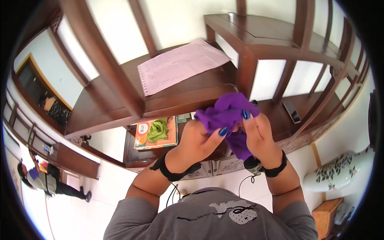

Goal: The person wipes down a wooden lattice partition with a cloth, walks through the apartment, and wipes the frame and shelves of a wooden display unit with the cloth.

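Observation:
A crumpled purple cloth point(228, 110) is bunched up between my two hands, in front of the dark wooden shelf. My left hand point(200, 138) grips its left side, thumb pressed on the fabric. On the other side my right hand point(258, 132) pinches the cloth with thumb and fingers, and a loose end hangs down between the hands. Some of my fingers are hidden behind the fabric. Left of my left hand, a green cloth point(157, 130) lies crumpled on top of a stack of books point(141, 142) on the lower shelf.
A pink sheet of paper point(182, 66) lies on the upper shelf point(108, 94). To the right, a phone point(291, 111) rests on a lower shelf. A large floral vase point(340, 172) stands at right beside a wooden stool point(327, 216). Other people point(48, 182) are at the far left.

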Demonstrator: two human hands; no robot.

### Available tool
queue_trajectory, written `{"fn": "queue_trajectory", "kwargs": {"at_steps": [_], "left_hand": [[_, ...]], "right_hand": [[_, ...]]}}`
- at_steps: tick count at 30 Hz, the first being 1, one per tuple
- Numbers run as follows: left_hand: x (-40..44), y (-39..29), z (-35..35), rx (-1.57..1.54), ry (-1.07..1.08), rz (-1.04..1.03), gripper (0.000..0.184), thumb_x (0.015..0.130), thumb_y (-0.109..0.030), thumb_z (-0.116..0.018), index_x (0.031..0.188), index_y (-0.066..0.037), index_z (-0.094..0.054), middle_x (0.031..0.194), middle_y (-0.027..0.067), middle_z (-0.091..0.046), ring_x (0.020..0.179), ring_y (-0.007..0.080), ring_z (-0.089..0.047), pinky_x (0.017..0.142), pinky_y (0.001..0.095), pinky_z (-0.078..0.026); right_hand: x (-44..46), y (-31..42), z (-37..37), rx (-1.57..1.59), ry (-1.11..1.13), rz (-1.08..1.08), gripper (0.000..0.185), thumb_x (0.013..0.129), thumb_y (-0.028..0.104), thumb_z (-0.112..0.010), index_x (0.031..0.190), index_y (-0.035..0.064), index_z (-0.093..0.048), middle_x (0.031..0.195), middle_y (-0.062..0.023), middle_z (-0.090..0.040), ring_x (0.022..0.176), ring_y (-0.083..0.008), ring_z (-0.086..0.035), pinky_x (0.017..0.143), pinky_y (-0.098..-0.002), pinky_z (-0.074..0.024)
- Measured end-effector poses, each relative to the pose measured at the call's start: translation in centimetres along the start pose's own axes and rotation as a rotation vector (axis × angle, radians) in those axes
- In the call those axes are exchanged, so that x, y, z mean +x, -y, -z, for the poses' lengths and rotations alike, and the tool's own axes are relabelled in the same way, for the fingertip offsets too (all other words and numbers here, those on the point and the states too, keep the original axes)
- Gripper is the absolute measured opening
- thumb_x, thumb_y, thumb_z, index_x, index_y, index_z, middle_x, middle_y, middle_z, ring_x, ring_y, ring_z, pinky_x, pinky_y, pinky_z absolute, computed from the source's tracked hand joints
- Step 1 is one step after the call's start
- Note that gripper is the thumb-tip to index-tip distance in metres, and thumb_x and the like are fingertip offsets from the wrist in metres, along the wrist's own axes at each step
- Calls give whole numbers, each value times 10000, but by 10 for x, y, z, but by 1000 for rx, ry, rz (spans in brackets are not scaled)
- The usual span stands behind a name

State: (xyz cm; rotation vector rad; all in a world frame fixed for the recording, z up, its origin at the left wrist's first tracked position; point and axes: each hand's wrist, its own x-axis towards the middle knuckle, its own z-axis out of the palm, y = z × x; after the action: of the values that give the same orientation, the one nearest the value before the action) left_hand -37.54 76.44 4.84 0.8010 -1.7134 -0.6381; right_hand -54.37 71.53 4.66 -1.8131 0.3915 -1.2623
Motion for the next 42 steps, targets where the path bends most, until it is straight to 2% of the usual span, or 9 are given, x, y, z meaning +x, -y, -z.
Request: {"fn": "queue_trajectory", "kwargs": {"at_steps": [9, 13, 17, 24, 28, 30, 33, 35, 42], "left_hand": [[-41, -10, 56, 381, -365, 110, 263, 911, -210, -529, 759, -17, -624, 634, 112, -598, 538, 272, -565, 527, 342, -441], [-77, -11, 90, 519, -628, 143, 293, 927, -177, -500, 750, 29, -609, 624, 66, -613, 563, 124, -567, 523, 296, -429], [-96, -23, 124, 480, -765, 91, 414, 969, -244, -390, 889, 71, -646, 782, 47, -659, 696, 82, -557, 629, 218, -411], [-88, -33, 112, 356, -726, -113, 387, 912, -289, -512, 1013, 80, -566, 1039, 171, -595, 955, 228, -578, 848, 333, -446], [-66, -34, 93, 675, -526, -301, 333, 768, -211, -625, 1036, -15, -606, 1099, 212, -570, 1019, 326, -553, 908, 407, -402], [-56, -38, 86, 629, -459, -350, 262, 708, -191, -662, 939, -70, -668, 1026, 153, -606, 983, 345, -559, 872, 406, -413], [-54, -34, 94, 683, -255, -502, 335, 787, -260, -578, 959, 26, -611, 1021, 205, -595, 979, 331, -561, 846, 427, -429], [-51, -35, 94, 586, -358, -462, 189, 754, -159, -617, 857, -2, -633, 877, 144, -620, 835, 304, -582, 751, 380, -450], [-69, -39, 136, 655, -594, -205, 78, 767, -79, -656, 742, -13, -623, 668, 129, -593, 547, 279, -532, 500, 324, -414]], "right_hand": [[42, 23, -68, -214, 114, -113, 427, 961, 246, -428, 658, -15, -578, 627, -147, -619, 585, -292, -609, 572, -356, -469], [59, 29, -116, -481, 227, 267, 315, 914, 198, -475, 683, -1, -553, 537, -153, -541, 533, -335, -560, 484, -432, -435], [56, 16, -158, -434, 170, 250, 308, 888, 201, -508, 634, 28, -514, 528, -166, -526, 480, -345, -537, 441, -438, -424], [40, 0, -129, -429, 115, 319, 212, 892, 133, -488, 731, 0, -528, 604, -156, -577, 541, -309, -583, 495, -395, -460], [21, -6, -85, 84, -103, 33, 222, 916, 122, -413, 853, -38, -554, 852, -177, -636, 758, -273, -644, 697, -379, -497], [4, -17, -60, -237, -285, 175, 252, 926, 99, -367, 922, -67, -556, 985, -215, -614, 855, -289, -631, 806, -370, -490], [7, -13, -68, -157, -371, 309, 267, 871, 41, -399, 1048, -110, -530, 1080, -245, -574, 947, -329, -592, 882, -378, -442], [7, -10, -69, -232, -233, 362, 301, 853, 73, -429, 1062, -115, -535, 1071, -235, -577, 955, -333, -584, 897, -393, -430], [43, 19, -133, -265, 71, 334, 119, 818, 11, -548, 910, -35, -609, 849, -136, -625, 732, -201, -597, 701, -287, -469]]}}
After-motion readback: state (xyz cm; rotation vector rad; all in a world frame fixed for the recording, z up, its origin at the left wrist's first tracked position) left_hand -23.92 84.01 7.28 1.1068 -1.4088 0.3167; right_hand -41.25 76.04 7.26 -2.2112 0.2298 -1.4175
